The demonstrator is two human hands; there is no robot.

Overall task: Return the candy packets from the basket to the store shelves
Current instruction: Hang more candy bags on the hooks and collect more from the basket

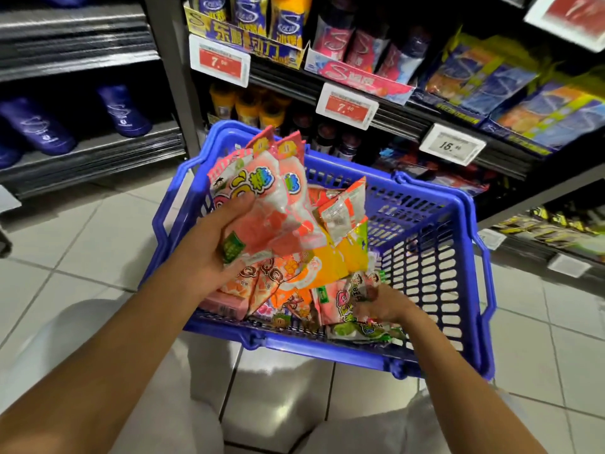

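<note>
The left hand [209, 244] grips a fanned bunch of pink-and-white plastic candy packets [262, 198], thumb across their faces, lifted above the blue perforated plastic shopping basket [425, 257] that sits on the pale tiled floor [65, 250]. The bunch's long axis runs roughly upright, tops tilted away from the person toward the dark metal store shelves [409, 122]. The shelves lie ahead and to the right of the hands, beyond the basket's far rim; the left hand, already raised and loaded, is judged the nearer to them. The right hand [383, 306] is low inside the basket at its near right, fingers curled on a pink-and-green packet [347, 299] among the loose ones; blur leaves the exact grip unclear. Basket contents: a heap of orange, yellow, pink and green packets [294, 283] crowded into the left and near half, bare mesh floor showing at the right. Shelf contents: blue and pink boxed goods with white-and-red price tags [347, 106] on the rail edges; no matching candy slot can be made out. Likely next: carry the held bunch forward and up.
</note>
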